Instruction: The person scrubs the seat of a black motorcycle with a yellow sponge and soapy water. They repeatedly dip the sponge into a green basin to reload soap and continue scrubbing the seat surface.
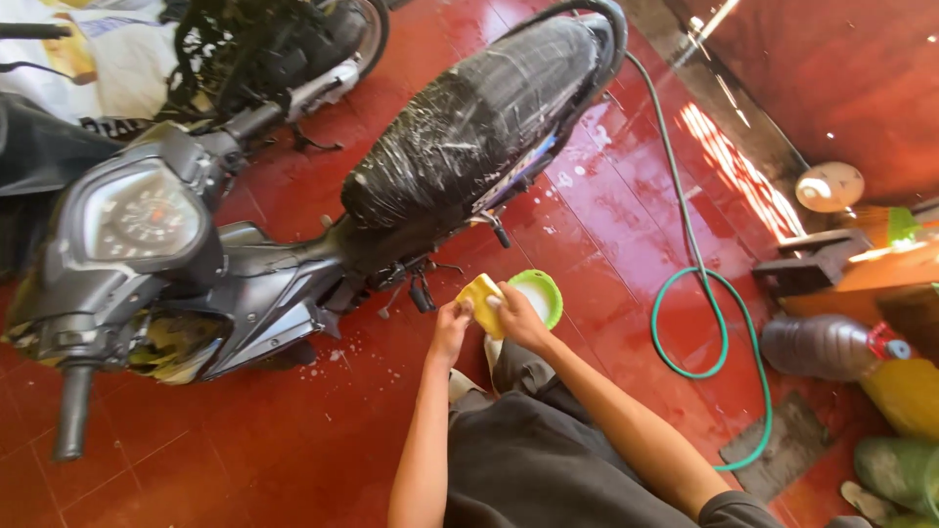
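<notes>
Holding a yellow sponge between both hands, you crouch beside a soapy motorcycle on a wet red tiled floor. Your left hand pinches the sponge's lower left edge, fingers closed on it. Your right hand wraps its right side, fingers clamped on the sponge as well. The sponge sits just in front of your knees, directly over a green bowl that rests on the floor and seems to hold pale, foamy water.

Judging from its look, the sponge is light, soft and easily squeezed; wet with suds, it will be slippery, so grip it across the broad faces rather than by a thin corner. The bowl looks like thin plastic and would tip easily if nudged.

The motorcycle's black seat is streaked with white foam. A green hose loops across the floor to your right, near 1 large plastic bottle lying on its side. A 2nd motorcycle stands at the upper left.
</notes>
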